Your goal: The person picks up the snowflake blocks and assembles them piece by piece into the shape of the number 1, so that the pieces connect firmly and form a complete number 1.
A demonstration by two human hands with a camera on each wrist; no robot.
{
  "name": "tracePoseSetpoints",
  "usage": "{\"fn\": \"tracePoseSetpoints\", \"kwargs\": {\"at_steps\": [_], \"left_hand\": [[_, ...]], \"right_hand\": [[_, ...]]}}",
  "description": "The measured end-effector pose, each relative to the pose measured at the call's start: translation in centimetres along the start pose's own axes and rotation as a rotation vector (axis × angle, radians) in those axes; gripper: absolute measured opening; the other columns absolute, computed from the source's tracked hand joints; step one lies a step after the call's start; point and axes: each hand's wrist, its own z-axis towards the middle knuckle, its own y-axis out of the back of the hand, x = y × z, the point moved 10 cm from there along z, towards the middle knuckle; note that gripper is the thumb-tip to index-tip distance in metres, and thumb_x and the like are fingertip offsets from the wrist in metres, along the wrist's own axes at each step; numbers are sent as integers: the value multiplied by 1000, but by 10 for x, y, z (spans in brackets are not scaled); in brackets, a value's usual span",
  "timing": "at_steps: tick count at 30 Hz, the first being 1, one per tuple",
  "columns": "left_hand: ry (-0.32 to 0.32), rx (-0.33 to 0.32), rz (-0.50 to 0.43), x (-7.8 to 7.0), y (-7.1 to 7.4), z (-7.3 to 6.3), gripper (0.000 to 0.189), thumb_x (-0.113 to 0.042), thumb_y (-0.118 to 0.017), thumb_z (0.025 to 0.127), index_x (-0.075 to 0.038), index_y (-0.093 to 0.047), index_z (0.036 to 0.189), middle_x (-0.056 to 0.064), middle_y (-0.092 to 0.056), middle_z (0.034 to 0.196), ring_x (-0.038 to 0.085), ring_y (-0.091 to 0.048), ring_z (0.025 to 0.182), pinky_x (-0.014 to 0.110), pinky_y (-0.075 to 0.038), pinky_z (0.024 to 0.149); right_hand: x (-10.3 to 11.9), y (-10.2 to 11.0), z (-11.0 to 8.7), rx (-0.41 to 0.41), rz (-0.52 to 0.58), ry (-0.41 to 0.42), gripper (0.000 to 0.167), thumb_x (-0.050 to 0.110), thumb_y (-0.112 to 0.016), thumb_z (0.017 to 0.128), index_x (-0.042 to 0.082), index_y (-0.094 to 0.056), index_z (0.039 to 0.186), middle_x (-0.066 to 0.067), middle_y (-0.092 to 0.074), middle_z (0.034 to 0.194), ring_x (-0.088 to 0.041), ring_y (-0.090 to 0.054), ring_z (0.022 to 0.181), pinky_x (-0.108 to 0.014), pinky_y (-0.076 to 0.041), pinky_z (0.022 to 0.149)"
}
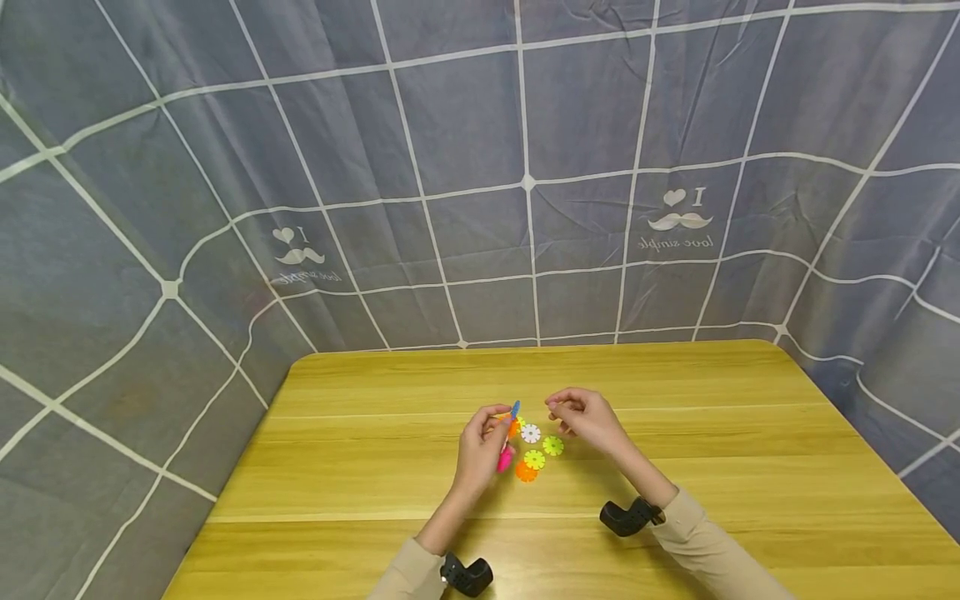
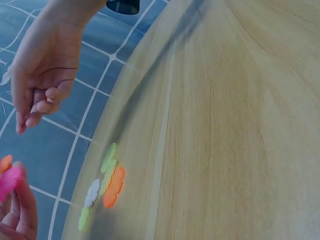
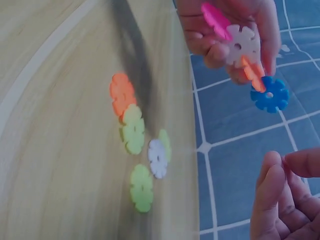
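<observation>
Firstly, left hand point(image 1: 477, 454), pinching joined discs point(image 3: 245, 54); right hand point(image 1: 588, 418), fingertips together, any hold unclear; loose discs point(image 1: 535, 460) on bench point(image 1: 360, 458).

Loose discs point(image 1: 534, 459) are lying on the table point(image 1: 712, 467) between left hand point(image 1: 480, 450) and right hand point(image 1: 588, 417); joined discs point(image 3: 242, 46) are sitting in the left; a curtain point(image 1: 480, 242) is hanging behind.

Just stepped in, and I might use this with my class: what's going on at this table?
A person's left hand holds a chain of four joined, notched discs: pink, white, orange and blue. The right hand is nearby, thumb and finger together, with no disc showing in it. On the table lie three yellow-green discs, an orange disc and a white disc.
</observation>
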Motion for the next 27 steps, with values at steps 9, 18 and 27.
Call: {"fn": "tracePoseSetpoints", "kwargs": {"at_steps": [9, 18, 27], "left_hand": [[-20, -39, 24, 12, 3, 6, 23, -9, -66, 90, 6, -64, 107, 2, -52, 76, 2, -49, 43, 13, -40, 43], [-4, -58, -42, 33, 11, 16, 23, -9, -50, 99, 1, -62, 116, 6, -54, 84, 13, -63, 56, 14, -42, 43], [43, -57, -132, 37, 12, 14, 28, -12, -51, 99, 10, -60, 115, 10, -61, 94, 7, -62, 57, 12, -44, 49]], "right_hand": [[-9, -2, 2, 41, -16, 7, 25, 10, -58, 95, -10, -62, 108, -27, -66, 92, -25, -63, 64, -35, -55, 56], [-19, -2, 2, 54, -61, -29, 22, 8, -58, 94, -9, -63, 107, -24, -67, 91, -24, -63, 66, -33, -54, 57], [-36, -5, 5, 97, -136, -93, 20, 5, -60, 88, -5, -65, 104, -13, -61, 76, -18, -54, 56, -26, -46, 50]]}}
